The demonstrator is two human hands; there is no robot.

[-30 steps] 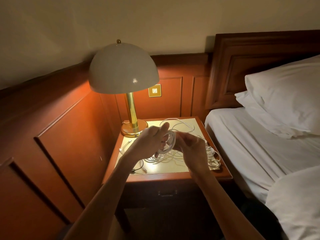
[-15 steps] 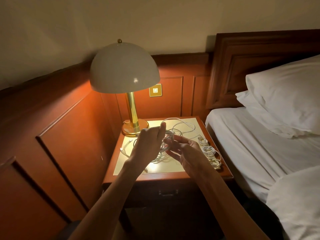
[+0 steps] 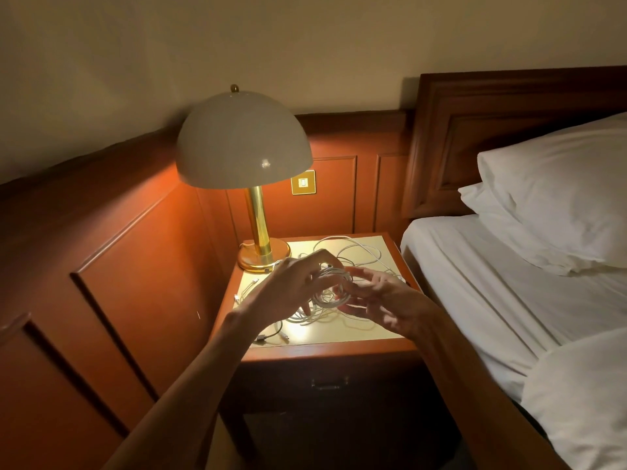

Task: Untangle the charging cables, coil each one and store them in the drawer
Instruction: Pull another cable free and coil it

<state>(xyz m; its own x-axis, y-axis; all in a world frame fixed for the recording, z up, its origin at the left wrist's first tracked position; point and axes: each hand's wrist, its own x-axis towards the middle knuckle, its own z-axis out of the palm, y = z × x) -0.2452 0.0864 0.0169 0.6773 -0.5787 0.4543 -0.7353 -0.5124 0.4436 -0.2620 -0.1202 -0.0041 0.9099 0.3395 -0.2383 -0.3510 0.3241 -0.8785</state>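
Beside a white bed [image 3: 475, 283] and a lit brass lamp [image 3: 242, 144], loose white cables [image 3: 317, 317] sprawl across the desk [image 3: 339, 335], its drawer [image 3: 329, 383] closed below. Above them the left hand [image 3: 288, 293] curls round a cable coil [image 3: 330, 290], the right hand [image 3: 386, 301] touching it with spread fingers.

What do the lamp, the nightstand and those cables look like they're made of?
Lamp: shiny brass-coloured metal stem and base; smooth glossy cream shade, perhaps metal or glass. Nightstand: reddish varnished wood, with a pale reflective top panel. Cables: white, bending in loose loops, likely plastic-sheathed.
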